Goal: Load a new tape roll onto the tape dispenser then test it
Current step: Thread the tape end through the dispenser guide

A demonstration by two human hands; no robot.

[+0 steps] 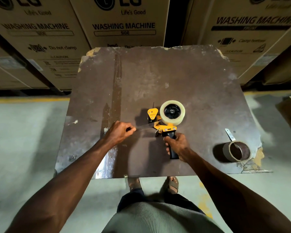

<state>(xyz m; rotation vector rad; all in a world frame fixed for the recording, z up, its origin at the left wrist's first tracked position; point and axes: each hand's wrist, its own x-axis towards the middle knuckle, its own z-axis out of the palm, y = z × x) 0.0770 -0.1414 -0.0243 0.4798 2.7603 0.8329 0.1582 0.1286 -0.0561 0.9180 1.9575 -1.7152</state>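
A yellow tape dispenser with a black handle stands over the worn brown table. A full clear tape roll sits on its black hub. My right hand grips the black handle. My left hand pinches the free end of the tape strip, which runs taut from the dispenser's front to the left. An empty cardboard tape core stands at the table's right, with a short tail of tape rising from it.
Tall cardboard washing machine boxes line the far side of the table. An old tape strip is stuck along the tabletop. The table's right edge is chipped. My sandalled feet stand on the grey floor below.
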